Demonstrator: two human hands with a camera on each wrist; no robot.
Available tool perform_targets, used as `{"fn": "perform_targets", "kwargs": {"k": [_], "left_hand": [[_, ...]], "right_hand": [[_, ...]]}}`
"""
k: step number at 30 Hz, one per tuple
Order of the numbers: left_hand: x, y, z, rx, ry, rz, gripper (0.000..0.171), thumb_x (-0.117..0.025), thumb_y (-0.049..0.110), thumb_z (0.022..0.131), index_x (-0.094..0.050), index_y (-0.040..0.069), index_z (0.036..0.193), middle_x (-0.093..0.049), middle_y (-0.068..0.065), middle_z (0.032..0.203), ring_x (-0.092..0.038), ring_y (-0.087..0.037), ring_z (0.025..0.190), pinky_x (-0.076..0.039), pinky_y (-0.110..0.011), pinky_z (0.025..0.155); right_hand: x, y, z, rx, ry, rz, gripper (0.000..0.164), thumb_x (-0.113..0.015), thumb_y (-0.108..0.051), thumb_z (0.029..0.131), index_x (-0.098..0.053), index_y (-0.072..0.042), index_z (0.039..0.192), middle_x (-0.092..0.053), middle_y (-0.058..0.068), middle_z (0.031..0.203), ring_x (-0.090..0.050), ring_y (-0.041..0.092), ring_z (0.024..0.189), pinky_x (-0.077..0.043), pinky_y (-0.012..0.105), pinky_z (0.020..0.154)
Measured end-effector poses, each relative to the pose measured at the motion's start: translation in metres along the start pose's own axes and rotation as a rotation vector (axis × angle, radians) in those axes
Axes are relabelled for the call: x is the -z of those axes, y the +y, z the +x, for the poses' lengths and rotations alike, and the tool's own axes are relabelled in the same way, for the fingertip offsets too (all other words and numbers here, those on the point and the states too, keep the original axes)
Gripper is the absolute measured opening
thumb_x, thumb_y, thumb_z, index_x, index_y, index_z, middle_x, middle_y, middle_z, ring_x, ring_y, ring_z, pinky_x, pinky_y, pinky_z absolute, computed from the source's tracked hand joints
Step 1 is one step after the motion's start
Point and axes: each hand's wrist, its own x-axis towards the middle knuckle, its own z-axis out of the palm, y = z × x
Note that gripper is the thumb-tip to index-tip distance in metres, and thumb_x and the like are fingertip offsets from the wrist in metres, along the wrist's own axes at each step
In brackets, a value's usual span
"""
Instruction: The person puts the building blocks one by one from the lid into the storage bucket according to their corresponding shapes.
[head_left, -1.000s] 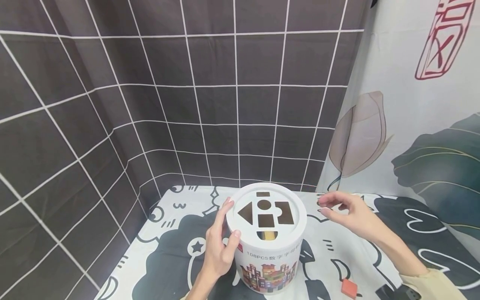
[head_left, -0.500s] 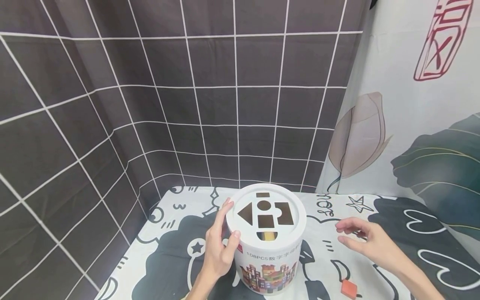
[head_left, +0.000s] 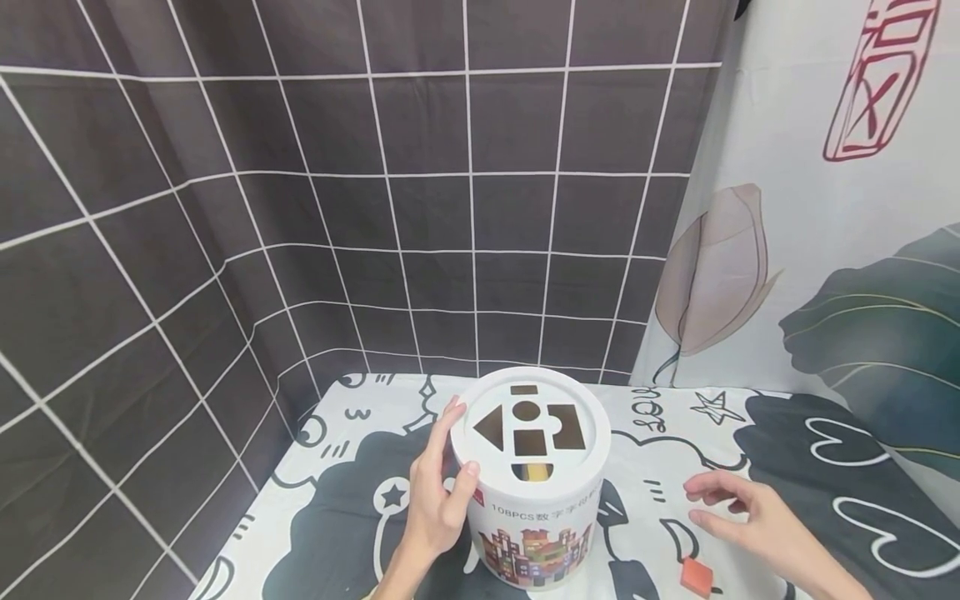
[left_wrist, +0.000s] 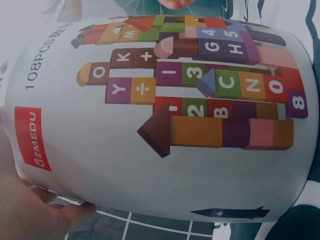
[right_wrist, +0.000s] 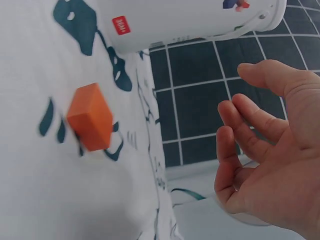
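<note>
A white toy-block bucket (head_left: 534, 521) stands upright on the cloth, its lid (head_left: 553, 392) cut with dark shaped slots. Something yellow (head_left: 537, 472) shows through the front slot. My left hand (head_left: 438, 500) holds the bucket's left side near the top, thumb at the lid rim and fingers along the side. In the left wrist view, that hand (left_wrist: 37, 212) lies against the bucket wall beside the red label. To the right, my right hand (head_left: 750, 518) hovers with loosely bent fingers and holds nothing. An orange-red block (head_left: 697, 577) lies on the cloth, left of and nearer than that hand.
A black-and-white patterned cloth (head_left: 637, 483) covers the surface. Behind and to the left hangs a dark curtain with a white grid (head_left: 420, 208). A pale curtain with leaf prints (head_left: 817, 250) hangs at the right.
My right hand has moved from beside the lid down and to the right, closer to the block. The left hand and bucket have stayed put.
</note>
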Motion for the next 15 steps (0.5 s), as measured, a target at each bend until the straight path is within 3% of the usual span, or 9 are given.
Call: {"fn": "perform_targets", "kwargs": {"k": [8,15], "left_hand": [[0.0,0.0,0.0,0.004,0.002,0.008,0.061,-0.053,0.01,0.081,-0.048,-0.003,0.141,-0.043,-0.021,0.151,-0.047,-0.034,0.134,-0.045,-0.049,0.102],[0.0,0.0,0.0,0.001,0.001,0.009,0.061,-0.053,0.01,0.081,-0.048,-0.004,0.141,-0.043,-0.021,0.151,-0.047,-0.035,0.134,-0.046,-0.047,0.102]], "right_hand": [[-0.002,0.016,-0.018,0.071,-0.024,0.036,0.036,-0.079,0.005,0.073,-0.071,-0.019,0.099,-0.067,-0.016,0.092,-0.06,0.005,0.08,-0.04,0.025,0.057],[-0.005,0.027,-0.031,0.107,-0.068,0.064,0.043,-0.079,0.006,0.073,-0.07,-0.02,0.106,-0.067,-0.013,0.095,-0.058,0.007,0.081,-0.042,0.024,0.06]]}}
